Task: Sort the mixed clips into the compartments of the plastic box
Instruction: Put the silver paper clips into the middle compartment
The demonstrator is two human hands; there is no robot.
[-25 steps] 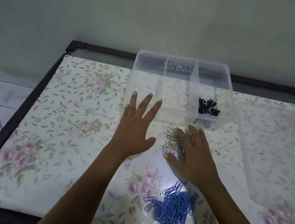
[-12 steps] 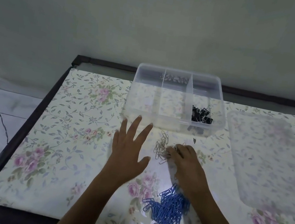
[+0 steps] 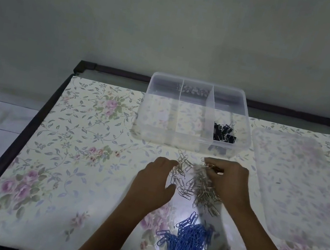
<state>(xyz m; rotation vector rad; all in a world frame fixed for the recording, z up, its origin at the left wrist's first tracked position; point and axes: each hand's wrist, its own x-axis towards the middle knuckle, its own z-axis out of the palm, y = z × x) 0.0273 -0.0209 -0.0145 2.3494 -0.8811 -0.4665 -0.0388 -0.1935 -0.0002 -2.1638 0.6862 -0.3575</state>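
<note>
Fingers (image 3: 169, 163) of the left hand (image 3: 153, 185) and right hand (image 3: 231, 186) curl round silver paper clips (image 3: 187, 185) on the floral table (image 3: 67, 152), just before the clear plastic box (image 3: 155, 128), blue paper clips (image 3: 189, 245) nearer, black binder clips (image 3: 224, 132) in its right compartment.

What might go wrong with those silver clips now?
The silver clips look tangled between the left hand and right hand, so some may drop short of the plastic box. Dropped ones could mix into the blue clips lying just nearer. A loose toss might land them with the black binder clips in the right compartment.
</note>
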